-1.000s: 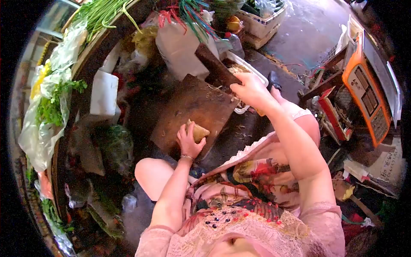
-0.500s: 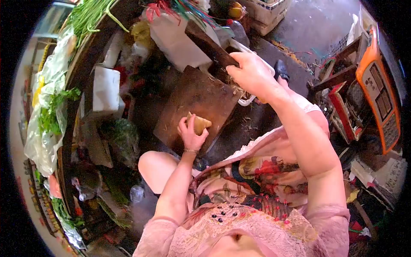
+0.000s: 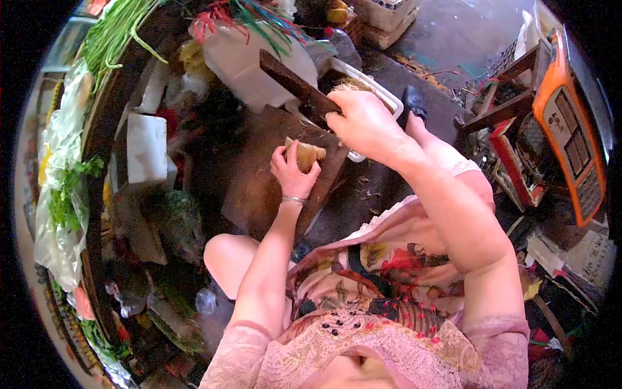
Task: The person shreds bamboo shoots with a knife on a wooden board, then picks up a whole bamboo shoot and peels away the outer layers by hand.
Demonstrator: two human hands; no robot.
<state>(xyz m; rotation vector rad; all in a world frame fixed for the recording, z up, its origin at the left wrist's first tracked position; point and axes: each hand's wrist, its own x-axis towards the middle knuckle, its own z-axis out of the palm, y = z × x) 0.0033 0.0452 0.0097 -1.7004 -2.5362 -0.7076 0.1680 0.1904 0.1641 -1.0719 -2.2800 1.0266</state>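
Observation:
My left hand (image 3: 293, 170) is closed around a tan, layered chunk that looks like a piece of bamboo shoot (image 3: 311, 155). It holds the chunk against the dark wooden cutting board (image 3: 253, 188), near the board's right edge. A bracelet circles that wrist. My right hand (image 3: 370, 124) grips the handle of a long, dark-bladed knife (image 3: 289, 80). The blade slants to the upper left, raised over the board's far edge and apart from the chunk. My right fist hides the handle.
Beyond the board stands a white tub (image 3: 389, 97) with pale shavings. A white foam block (image 3: 147, 148) lies to the left. Green long beans (image 3: 120, 32) rest on the curved stall edge. To the right are an orange-framed scale (image 3: 562, 123) and a wooden rack (image 3: 502, 120).
My left hand has shifted the tan chunk away from me, across the board. The knife stays raised in my right hand. The whole view has moved slightly.

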